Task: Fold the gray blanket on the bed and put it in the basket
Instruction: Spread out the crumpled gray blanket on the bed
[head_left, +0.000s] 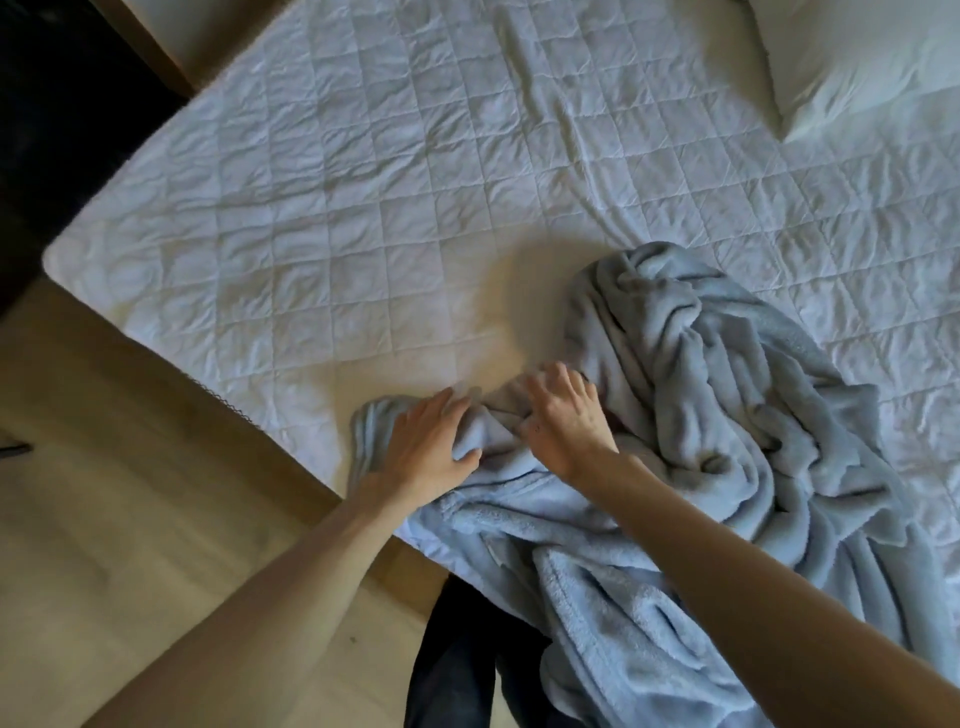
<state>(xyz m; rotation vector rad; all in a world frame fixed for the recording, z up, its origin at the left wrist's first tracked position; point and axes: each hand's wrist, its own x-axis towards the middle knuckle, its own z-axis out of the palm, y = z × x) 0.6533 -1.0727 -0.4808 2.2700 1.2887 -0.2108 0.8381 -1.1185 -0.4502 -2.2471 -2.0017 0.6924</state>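
White quilted mattress cover (363, 218) fills most of the view, with a white pillow (852, 62) at its far right corner and pale wooden flooring (104, 519) alongside. A crumpled, fluffy gray-blue blanket (701, 415) lies at the near edge, partly hanging off. The left hand (431, 447) pinches a fold; the right hand (566, 415) presses down, fingers curled into the fabric.

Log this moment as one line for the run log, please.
stage: gathering, unfolded | left hand: gripping blanket edge | right hand: gripping blanket | gray blanket: crumpled, partly hanging off bed | basket: not in view
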